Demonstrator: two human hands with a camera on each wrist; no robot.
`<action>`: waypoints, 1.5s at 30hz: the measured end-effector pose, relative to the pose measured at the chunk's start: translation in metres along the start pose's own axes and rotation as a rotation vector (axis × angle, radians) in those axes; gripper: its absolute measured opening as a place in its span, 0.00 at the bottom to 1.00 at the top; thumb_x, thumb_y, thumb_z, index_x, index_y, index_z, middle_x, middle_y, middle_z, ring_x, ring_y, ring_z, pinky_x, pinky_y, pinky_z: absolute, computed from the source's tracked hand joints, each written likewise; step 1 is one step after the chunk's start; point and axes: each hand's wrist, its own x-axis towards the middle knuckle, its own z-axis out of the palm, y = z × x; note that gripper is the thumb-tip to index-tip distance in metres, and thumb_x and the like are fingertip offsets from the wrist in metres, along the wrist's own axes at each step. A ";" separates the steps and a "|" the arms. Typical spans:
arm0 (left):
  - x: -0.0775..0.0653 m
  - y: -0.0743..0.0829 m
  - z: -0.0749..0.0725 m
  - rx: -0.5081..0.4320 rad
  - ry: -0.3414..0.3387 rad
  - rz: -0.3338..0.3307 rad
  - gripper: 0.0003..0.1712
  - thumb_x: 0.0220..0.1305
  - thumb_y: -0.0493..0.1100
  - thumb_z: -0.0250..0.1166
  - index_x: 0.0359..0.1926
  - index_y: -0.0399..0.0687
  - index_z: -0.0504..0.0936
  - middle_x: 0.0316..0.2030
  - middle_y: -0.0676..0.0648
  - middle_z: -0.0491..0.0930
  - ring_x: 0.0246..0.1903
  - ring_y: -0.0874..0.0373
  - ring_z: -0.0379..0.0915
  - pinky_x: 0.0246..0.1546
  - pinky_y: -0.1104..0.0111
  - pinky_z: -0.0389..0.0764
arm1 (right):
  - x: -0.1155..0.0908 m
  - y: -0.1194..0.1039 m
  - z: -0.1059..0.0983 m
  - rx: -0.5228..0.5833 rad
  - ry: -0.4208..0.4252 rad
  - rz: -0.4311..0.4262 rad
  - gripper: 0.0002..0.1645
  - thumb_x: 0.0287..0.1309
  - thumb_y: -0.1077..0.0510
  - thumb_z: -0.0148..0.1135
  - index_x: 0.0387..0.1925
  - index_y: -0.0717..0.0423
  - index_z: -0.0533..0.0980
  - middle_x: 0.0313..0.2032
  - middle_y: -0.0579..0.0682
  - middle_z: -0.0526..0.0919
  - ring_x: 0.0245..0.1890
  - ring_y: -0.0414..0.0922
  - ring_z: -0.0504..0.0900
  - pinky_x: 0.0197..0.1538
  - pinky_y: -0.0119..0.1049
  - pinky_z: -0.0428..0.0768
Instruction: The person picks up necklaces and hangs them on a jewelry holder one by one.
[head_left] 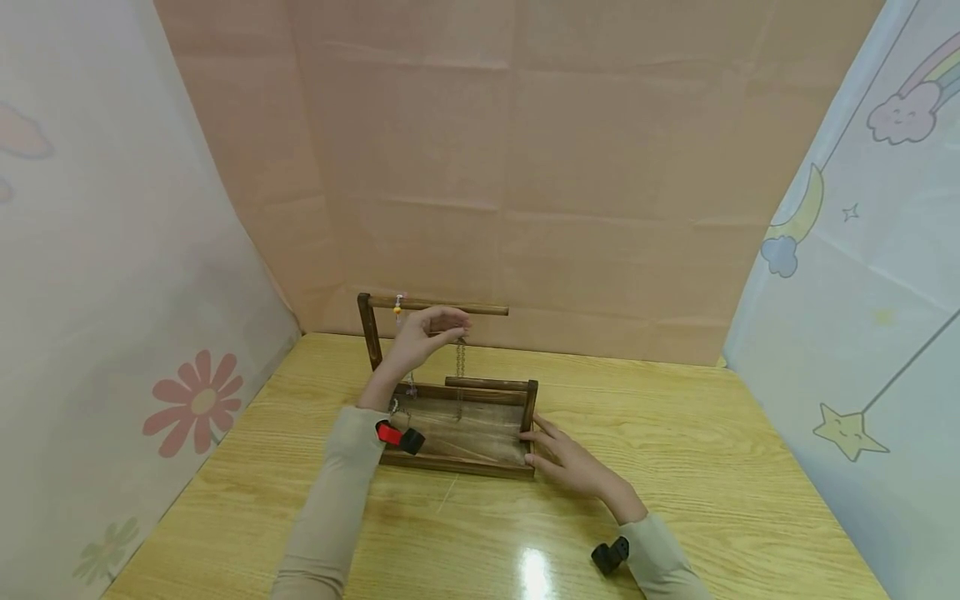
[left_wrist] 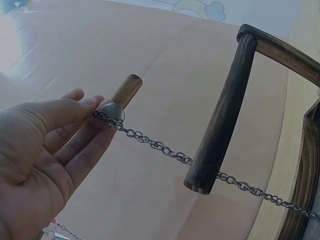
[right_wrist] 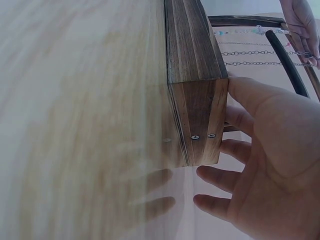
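Chain (head_left: pixel 460 360), mid-frame in the head view, hangs from your left hand (head_left: pixel 420 340). Thumb and fingertips pinch it by a round metal piece (left_wrist: pixel 113 114), probably so the links drop straight and don't bunch. You hold it near the free end of the upper bar (head_left: pixel 483 310), where no post seems to block your fingers. In the left wrist view it passes behind the lower bar (head_left: pixel 487 383). Your right hand (head_left: pixel 573 467), lower right of centre, is loosely spread, touching the right end of the tray (head_left: pixel 457 468), presumably to steady it. Beaded strand (head_left: pixel 397 310), left of your pinch, hangs over the upper bar, apparently well clear of the chain.
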 end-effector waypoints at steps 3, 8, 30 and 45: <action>0.002 0.000 0.002 -0.017 -0.007 0.011 0.15 0.63 0.31 0.58 0.50 0.33 0.76 0.46 0.32 0.78 0.47 0.39 0.76 0.48 0.59 0.79 | 0.000 0.000 0.000 0.000 -0.001 0.001 0.27 0.68 0.45 0.47 0.64 0.49 0.65 0.72 0.55 0.44 0.69 0.60 0.51 0.60 0.62 0.63; 0.005 -0.001 0.006 -0.010 -0.015 0.036 0.15 0.62 0.31 0.58 0.50 0.32 0.76 0.46 0.33 0.79 0.46 0.44 0.77 0.47 0.61 0.79 | 0.000 0.000 0.000 0.005 -0.006 0.004 0.27 0.68 0.44 0.47 0.64 0.49 0.65 0.72 0.55 0.44 0.69 0.60 0.50 0.61 0.62 0.62; 0.018 -0.006 0.021 0.024 -0.050 0.034 0.15 0.63 0.34 0.59 0.51 0.39 0.78 0.47 0.37 0.79 0.44 0.49 0.78 0.45 0.52 0.79 | 0.001 0.001 0.000 -0.013 -0.010 0.012 0.28 0.67 0.42 0.45 0.64 0.48 0.65 0.72 0.54 0.43 0.69 0.59 0.52 0.61 0.59 0.64; 0.022 0.011 0.025 0.051 -0.106 0.015 0.18 0.64 0.32 0.57 0.54 0.32 0.74 0.50 0.34 0.77 0.46 0.45 0.77 0.42 0.66 0.81 | 0.000 0.000 0.000 0.000 -0.015 0.008 0.27 0.68 0.44 0.46 0.64 0.49 0.64 0.72 0.54 0.43 0.69 0.59 0.49 0.61 0.60 0.62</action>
